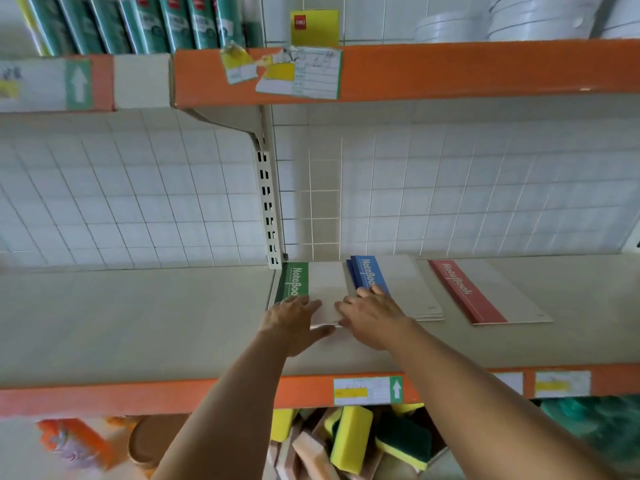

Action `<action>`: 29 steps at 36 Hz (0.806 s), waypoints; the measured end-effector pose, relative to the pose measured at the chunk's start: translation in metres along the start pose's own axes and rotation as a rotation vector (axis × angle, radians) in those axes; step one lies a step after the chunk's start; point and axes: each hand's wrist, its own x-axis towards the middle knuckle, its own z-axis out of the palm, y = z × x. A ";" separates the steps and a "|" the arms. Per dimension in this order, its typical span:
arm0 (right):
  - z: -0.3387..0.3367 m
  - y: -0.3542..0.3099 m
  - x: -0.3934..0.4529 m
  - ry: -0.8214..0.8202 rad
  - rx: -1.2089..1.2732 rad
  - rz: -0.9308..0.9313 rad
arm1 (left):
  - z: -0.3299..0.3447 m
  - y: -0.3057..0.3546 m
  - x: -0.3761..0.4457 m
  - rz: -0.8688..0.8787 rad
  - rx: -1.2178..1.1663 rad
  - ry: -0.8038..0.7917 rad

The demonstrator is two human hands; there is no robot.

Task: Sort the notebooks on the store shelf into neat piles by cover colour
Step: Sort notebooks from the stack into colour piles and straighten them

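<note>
Shelf (138,323) in beige with orange front edge, three notebook piles on it in a row. Green pile (313,289) sits at 12 o'clock from my left hand (294,320), blue pile (391,285) just beside it at 3 o'clock, red pile (485,292) further out at 3 o'clock, apart from the blue. My left hand lies flat on the green pile's near left corner, fingers straight and spread, thumb along the near edge. My right hand (372,317) is flat too, fingers straight, resting across the seam where green and blue piles meet. Neither hand curls round anything. Sponges (353,438) in yellow and green on the level below, at 6 o'clock. Price tag (367,390) on the orange edge.
</note>
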 end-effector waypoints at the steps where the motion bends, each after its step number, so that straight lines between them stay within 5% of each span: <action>1: 0.001 0.000 0.000 -0.005 0.001 0.002 | 0.000 0.000 0.001 0.001 0.005 0.003; 12: 0.004 0.002 0.000 -0.001 0.095 0.084 | -0.002 0.005 0.001 -0.015 -0.022 0.022; 29: 0.004 0.059 -0.086 0.014 0.260 0.456 | -0.025 0.068 0.012 -0.036 -0.197 0.152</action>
